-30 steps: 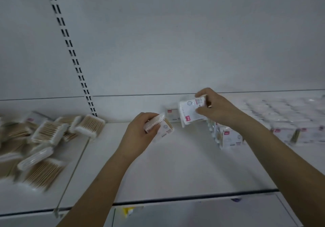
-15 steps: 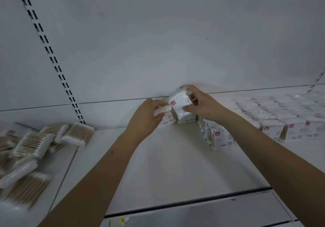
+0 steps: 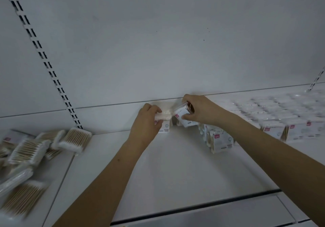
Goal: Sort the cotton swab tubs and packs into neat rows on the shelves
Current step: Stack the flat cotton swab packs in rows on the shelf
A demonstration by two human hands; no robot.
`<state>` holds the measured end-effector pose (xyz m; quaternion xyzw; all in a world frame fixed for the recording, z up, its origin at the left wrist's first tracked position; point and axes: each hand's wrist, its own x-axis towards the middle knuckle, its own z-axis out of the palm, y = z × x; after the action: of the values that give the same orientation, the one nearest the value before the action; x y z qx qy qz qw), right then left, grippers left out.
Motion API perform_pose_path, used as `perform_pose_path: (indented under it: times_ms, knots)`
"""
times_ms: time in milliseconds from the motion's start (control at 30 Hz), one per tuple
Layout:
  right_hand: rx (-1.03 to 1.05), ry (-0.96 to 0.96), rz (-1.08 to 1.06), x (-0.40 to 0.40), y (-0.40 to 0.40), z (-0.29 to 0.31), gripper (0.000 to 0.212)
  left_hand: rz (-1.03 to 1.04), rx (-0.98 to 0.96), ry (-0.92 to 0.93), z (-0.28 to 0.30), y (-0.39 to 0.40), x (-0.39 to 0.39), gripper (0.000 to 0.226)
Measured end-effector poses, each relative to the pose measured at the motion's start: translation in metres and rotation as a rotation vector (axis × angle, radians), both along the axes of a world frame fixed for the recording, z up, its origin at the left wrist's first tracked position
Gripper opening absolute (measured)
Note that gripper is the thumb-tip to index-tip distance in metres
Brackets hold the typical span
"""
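Note:
Both hands are at the back of the white shelf [image 3: 175,170], against the rear wall. My left hand [image 3: 146,123] grips a cotton swab pack [image 3: 164,121] standing upright on the shelf. Right beside it, my right hand [image 3: 198,110] holds a second cotton swab pack [image 3: 181,116], tilted, with a red label. A short row of upright packs [image 3: 219,140] runs forward from my right hand. Farther right, neat rows of packs [image 3: 288,119] fill the shelf. A loose heap of swab packs [image 3: 35,149] lies on the left shelf section.
A slotted upright rail [image 3: 44,58] runs down the back wall at left. The shelf's dark front edge [image 3: 193,207] crosses below my forearms. A seam divides the left shelf section from the middle one.
Both hands have pushed farther back to the wall. The left hand's pack now stands on the shelf, and the right hand's pack has come down beside it. The view shifted up and right.

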<state>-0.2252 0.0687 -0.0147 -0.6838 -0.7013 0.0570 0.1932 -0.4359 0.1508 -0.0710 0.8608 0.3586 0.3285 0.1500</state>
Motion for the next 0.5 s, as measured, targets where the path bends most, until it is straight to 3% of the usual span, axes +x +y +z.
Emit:
perform_pose_path:
  times_ms: [233,367,500]
  knots:
    - [0.023,0.053,-0.002,0.006,0.006,0.003,0.036,0.019,0.013,-0.085,-0.003,0.004,-0.004,0.014]
    - [0.013,-0.321,0.017,0.011,0.007,-0.008,0.036,0.005,0.032,-0.027,-0.009,0.003,0.001,0.012]
    - [0.007,-0.206,-0.054,0.011,0.005,-0.009,0.032,0.005,0.042,-0.117,-0.012,-0.001,0.007,0.017]
